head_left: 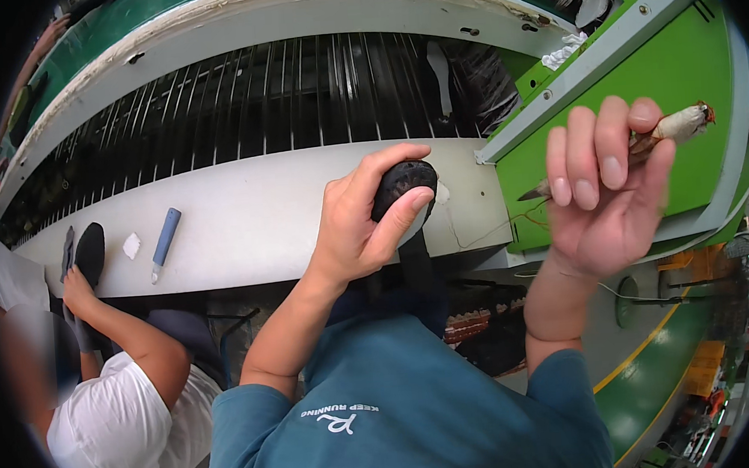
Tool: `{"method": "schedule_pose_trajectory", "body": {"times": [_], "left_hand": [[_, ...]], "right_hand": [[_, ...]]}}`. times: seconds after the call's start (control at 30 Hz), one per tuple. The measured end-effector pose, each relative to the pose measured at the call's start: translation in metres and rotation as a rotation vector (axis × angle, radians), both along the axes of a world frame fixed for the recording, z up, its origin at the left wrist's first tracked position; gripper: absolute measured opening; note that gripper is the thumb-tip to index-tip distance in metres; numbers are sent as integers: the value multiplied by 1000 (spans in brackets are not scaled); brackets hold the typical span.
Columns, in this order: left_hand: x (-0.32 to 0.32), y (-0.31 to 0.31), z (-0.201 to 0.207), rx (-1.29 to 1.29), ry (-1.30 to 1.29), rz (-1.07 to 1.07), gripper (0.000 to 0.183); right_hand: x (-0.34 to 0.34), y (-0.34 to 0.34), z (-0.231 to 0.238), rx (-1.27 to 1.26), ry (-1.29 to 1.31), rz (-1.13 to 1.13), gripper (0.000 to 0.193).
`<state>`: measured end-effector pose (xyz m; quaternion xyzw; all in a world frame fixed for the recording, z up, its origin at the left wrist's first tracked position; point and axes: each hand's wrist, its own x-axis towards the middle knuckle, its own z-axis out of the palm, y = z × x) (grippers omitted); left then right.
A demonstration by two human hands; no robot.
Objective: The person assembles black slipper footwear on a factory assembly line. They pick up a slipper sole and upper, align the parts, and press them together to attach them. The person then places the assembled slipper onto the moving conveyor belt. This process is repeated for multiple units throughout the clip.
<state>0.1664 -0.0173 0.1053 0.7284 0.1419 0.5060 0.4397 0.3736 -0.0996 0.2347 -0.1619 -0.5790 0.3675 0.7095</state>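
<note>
My left hand (365, 217) is wrapped round a dark shoe (405, 183), thumb on the near side and fingers over the far side. The shoe stands on end above the white ledge, and a pale patch shows under my thumb. Raised on the right, my right hand (607, 181) is closed on a slim stick-like tool (687, 123). One end of the tool is wrapped in white, with a reddish-brown tip; the other tapers to a dark point past my little finger. A thin thread (486, 237) trails over the ledge between my hands.
A blue-handled tool (166, 240) and a white scrap (132, 245) lie on the white ledge (245, 216). At left, a person in a white shirt handles a black shoe (91, 253). Metal rods (280, 94) span beyond the ledge; a green panel (630, 72) with a grey bar rises at right.
</note>
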Motion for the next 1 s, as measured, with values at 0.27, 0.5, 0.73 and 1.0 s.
{"method": "schedule_pose_trajectory", "body": {"times": [0.27, 0.5, 0.73, 1.0], "left_hand": [[4, 2, -2, 20, -77, 43, 39], [-7, 3, 3, -43, -26, 76, 39], [-8, 7, 4, -42, -36, 99, 36], [-11, 15, 5, -55, -43, 117, 30]], "right_hand": [[-48, 51, -10, 70, 170, 174, 52], [-60, 63, -31, 52, 201, 141, 52], [-70, 71, -36, 11, 230, 130, 54], [-75, 89, -45, 49, 193, 107, 55]]}}
